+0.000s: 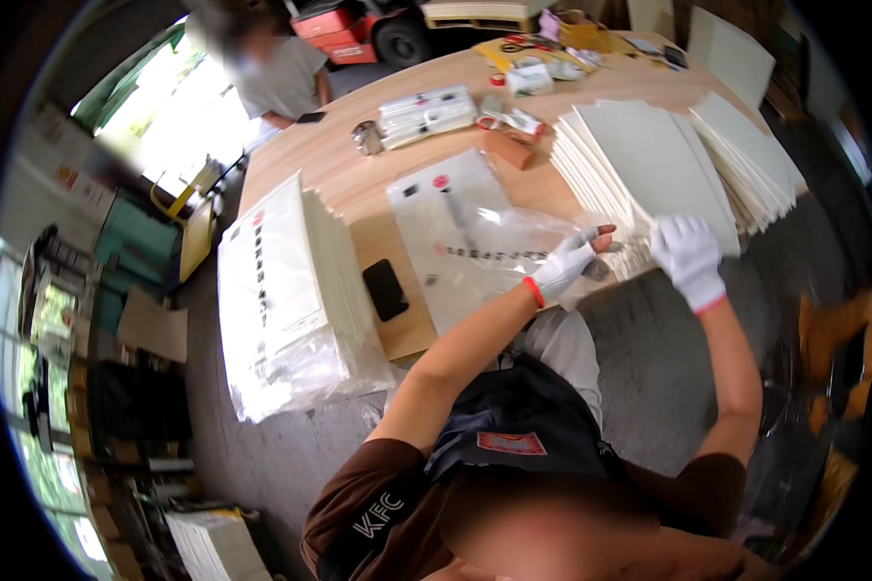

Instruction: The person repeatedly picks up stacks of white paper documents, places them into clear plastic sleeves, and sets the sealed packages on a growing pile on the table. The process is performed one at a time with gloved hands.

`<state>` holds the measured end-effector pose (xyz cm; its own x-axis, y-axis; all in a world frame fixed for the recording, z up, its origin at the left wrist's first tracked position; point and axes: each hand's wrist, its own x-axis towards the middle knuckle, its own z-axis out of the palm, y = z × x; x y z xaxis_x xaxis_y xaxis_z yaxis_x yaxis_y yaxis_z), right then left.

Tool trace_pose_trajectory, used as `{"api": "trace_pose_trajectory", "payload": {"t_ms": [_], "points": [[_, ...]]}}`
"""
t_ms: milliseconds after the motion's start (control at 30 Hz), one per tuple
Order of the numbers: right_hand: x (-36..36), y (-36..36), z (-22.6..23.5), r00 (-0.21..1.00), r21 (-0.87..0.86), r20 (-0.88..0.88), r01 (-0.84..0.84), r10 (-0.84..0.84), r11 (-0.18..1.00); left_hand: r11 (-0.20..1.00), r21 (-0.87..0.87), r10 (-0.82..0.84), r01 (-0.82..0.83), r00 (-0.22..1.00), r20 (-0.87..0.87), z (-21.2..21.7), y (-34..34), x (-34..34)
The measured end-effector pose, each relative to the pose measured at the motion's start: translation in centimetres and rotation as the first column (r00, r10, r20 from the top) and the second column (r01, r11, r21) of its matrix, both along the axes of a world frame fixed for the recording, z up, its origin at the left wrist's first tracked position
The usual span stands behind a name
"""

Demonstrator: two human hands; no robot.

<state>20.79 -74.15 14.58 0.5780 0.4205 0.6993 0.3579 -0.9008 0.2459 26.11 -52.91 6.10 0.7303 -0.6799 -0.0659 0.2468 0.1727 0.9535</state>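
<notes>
This is a workshop or packing hall. A long wooden table carries stacks of white cardboard sheets and clear plastic bags. Beyond the table's far end stands a red forklift; the floor beside the table is bare concrete.

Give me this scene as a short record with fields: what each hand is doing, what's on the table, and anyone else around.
Left hand: left hand, in a white glove, rests on a clear plastic bag lying flat on the table
Right hand: right hand, in a white glove, at the near edge of the fanned stack of cream sheets; grip cannot be told
Table: wooden table
Also on table: black phone, pile of bagged sheets at the left end, scissors at the far end
Others: a person sits at the far side
</notes>
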Motion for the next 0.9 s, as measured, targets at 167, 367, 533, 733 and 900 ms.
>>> {"api": "trace_pose_trajectory", "payload": {"t_ms": [167, 367, 533, 733, 900], "points": [[-8.4, 7.1, 1.1, 0.820, 0.286, -0.498, -0.153, 0.283, 0.946, 0.954, 0.173, 0.271, -0.244, 0.951, -0.152, -1.7, 1.5, 0.8], [-7.2, -0.7, -9.9, 0.630, 0.900, -0.171, 0.412, 0.757, -0.140, 0.813, 0.577, 0.000, -0.075, 0.992, 0.128, 8.2, 9.8, -2.3], [-6.7, 10.0, -6.8, 0.672, 0.948, -0.297, 0.291, 0.679, 0.127, 0.590, 0.691, -0.279, -0.418, 0.698, 0.660, 4.3, 5.3, -9.5], [-6.5, 8.3, -8.8, 0.879, 0.774, -0.406, 0.185, 0.251, 0.606, 0.919, 0.313, 0.150, -0.242, 0.945, 0.292, 2.3, 7.9, -7.2], [-8.3, 7.2, -2.6, 0.827, 0.371, -0.526, 0.010, 0.201, 0.929, 0.869, -0.166, 0.418, -0.467, 0.870, -0.260, 5.9, 16.3, -0.9]]}}
